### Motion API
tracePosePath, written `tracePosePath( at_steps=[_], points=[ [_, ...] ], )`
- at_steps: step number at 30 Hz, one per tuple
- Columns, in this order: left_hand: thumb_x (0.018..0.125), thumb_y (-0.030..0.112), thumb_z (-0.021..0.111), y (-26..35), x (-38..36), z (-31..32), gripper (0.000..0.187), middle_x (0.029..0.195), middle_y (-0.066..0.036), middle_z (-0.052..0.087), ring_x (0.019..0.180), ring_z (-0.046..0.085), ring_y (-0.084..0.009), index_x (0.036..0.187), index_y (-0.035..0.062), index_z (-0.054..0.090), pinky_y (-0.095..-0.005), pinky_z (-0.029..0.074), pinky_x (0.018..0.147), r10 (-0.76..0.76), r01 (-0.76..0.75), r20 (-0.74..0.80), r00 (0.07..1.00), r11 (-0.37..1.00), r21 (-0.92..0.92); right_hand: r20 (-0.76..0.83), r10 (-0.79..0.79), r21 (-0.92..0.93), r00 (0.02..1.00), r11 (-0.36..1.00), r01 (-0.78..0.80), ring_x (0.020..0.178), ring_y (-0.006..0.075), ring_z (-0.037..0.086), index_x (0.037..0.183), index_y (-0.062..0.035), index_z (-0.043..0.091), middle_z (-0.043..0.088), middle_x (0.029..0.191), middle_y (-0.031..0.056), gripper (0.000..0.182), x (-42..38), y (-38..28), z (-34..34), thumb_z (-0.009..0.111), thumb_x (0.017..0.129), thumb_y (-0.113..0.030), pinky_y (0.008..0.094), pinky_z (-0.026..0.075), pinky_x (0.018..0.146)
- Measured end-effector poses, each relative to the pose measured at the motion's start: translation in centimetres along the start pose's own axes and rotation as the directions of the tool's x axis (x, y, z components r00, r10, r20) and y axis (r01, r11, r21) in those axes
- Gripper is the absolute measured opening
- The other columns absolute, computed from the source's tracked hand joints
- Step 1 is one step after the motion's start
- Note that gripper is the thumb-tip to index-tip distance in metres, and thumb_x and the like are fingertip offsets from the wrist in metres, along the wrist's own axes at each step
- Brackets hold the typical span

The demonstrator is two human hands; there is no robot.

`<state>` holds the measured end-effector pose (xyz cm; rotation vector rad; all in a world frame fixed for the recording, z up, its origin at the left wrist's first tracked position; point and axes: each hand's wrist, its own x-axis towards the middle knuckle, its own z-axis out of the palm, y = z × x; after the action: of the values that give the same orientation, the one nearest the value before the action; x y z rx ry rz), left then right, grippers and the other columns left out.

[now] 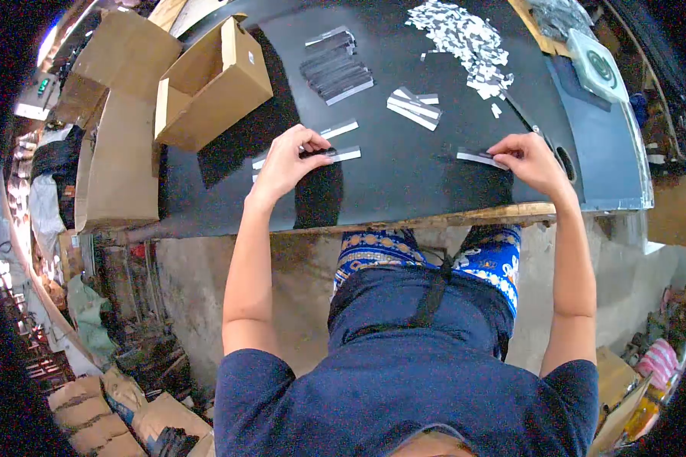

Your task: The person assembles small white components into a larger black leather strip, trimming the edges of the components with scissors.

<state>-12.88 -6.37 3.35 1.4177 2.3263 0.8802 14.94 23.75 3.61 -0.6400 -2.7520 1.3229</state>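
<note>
My left hand is closed in a pinch at the table's near side, on a thin black-and-white strip. Another such strip lies just beyond it, and pale ends of more strips show left of the wrist. Farther right, my right hand pinches the end of a second black-and-white strip with thumb and fingertips. Scissors lie right beside this hand, partly hidden by it. Between and beyond the hands rest a few overlapping white-edged strips and a stack of dark strips.
Many small white cut pieces are heaped at the far right of the black table. An open cardboard box stands on the left. A clear plastic container sits at the right edge. Cardboard and clutter surround the table.
</note>
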Motion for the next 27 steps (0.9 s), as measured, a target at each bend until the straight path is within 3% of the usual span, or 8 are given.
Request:
tracePosePath(
  at_steps=[3,6,8,11,19,21,24,27],
  points=[
    [0.067,0.010,0.080,-0.1,0.4,0.0,0.024,0.082,-0.008,0.061,0.074,0.060,-0.0182,0.087,0.0012,0.069,-0.0296,0.050,0.070,-0.018,0.018,0.011,1.000,1.000,0.000,-0.106,-0.067,-0.173,0.992,0.984,0.048,0.070,0.0181,0.063,0.096,0.0003,0.071,0.067,0.076,0.0099,0.019,-1.0,-0.2,-0.2,0.067,0.078,-0.003,0.0295,0.048,0.066],
    [0.065,0.011,0.082,-0.5,0.9,0.0,0.026,0.078,-0.008,0.061,0.073,0.060,-0.0178,0.085,0.0006,0.069,-0.0297,0.050,0.068,-0.007,0.006,0.048,0.999,1.000,0.025,-0.155,0.061,-0.192,0.986,0.977,-0.091,0.081,0.0278,0.064,0.092,-0.0021,0.071,0.066,0.087,0.0137,0.019,-1.5,-0.6,-0.1,0.071,0.074,-0.009,0.0355,0.051,0.076],
    [0.064,0.011,0.082,-0.4,1.1,-0.1,0.027,0.076,-0.008,0.062,0.071,0.060,-0.0174,0.085,0.0001,0.068,-0.0297,0.050,0.066,-0.017,0.016,0.055,0.998,1.000,0.025,-0.335,-0.236,-0.342,0.912,0.933,0.115,0.099,0.0304,0.059,0.094,-0.0034,0.069,0.062,0.102,0.0141,0.024,-1.8,-0.6,0.5,0.074,0.071,-0.008,0.0373,0.046,0.088],
    [0.064,0.011,0.082,-0.1,1.5,-0.3,0.026,0.071,-0.007,0.063,0.066,0.060,-0.0159,0.083,0.0007,0.068,-0.0287,0.049,0.063,-0.057,0.054,0.098,0.994,0.998,0.034,-0.352,-0.249,-0.300,0.902,0.943,0.144,0.111,0.0322,0.052,0.096,-0.0051,0.067,0.058,0.113,0.0146,0.027,-1.9,-2.4,1.1,0.075,0.071,-0.009,0.0392,0.042,0.095],
    [0.066,0.008,0.080,0.3,2.1,-0.6,0.022,0.070,-0.009,0.063,0.065,0.059,-0.0160,0.081,-0.0011,0.067,-0.0307,0.048,0.060,-0.165,0.167,0.244,0.956,0.986,0.014,-0.321,-0.470,-0.288,0.822,0.876,0.388,0.107,0.0319,0.054,0.092,-0.0058,0.065,0.060,0.108,0.0135,0.021,-0.9,-5.2,4.0,0.073,0.072,-0.008,0.0403,0.043,0.092],
    [0.067,0.006,0.077,0.9,1.8,-0.4,0.019,0.073,-0.010,0.063,0.069,0.060,-0.0188,0.079,-0.0004,0.064,-0.0321,0.048,0.063,-0.081,0.058,0.179,0.980,0.990,0.127,-0.329,-0.473,-0.265,0.817,0.877,0.401,0.106,0.0317,0.055,0.092,-0.0058,0.065,0.060,0.107,0.0132,0.021,-0.7,-5.6,5.0,0.073,0.072,-0.008,0.0402,0.044,0.091],
    [0.069,0.004,0.075,1.2,0.6,0.2,0.018,0.076,-0.011,0.062,0.071,0.059,-0.0222,0.077,-0.0007,0.060,-0.0336,0.048,0.066,0.018,-0.022,0.044,0.999,0.996,0.090,-0.340,-0.490,-0.244,0.803,0.870,0.428,0.104,0.0310,0.056,0.092,-0.0052,0.065,0.061,0.105,0.0128,0.022,-0.8,-6.2,6.2,0.073,0.072,-0.007,0.0399,0.045,0.088],
    [0.070,0.001,0.073,1.9,-0.2,0.7,0.018,0.078,-0.011,0.063,0.072,0.060,-0.0243,0.079,-0.0013,0.058,-0.0347,0.049,0.068,-0.055,0.053,0.050,0.997,0.998,0.045,-0.291,-0.489,-0.192,0.822,0.872,0.451,0.103,0.0308,0.056,0.097,-0.0045,0.064,0.061,0.102,0.0131,0.025,-1.2,-6.4,6.7,0.072,0.073,-0.006,0.0396,0.045,0.088]
  ],
)
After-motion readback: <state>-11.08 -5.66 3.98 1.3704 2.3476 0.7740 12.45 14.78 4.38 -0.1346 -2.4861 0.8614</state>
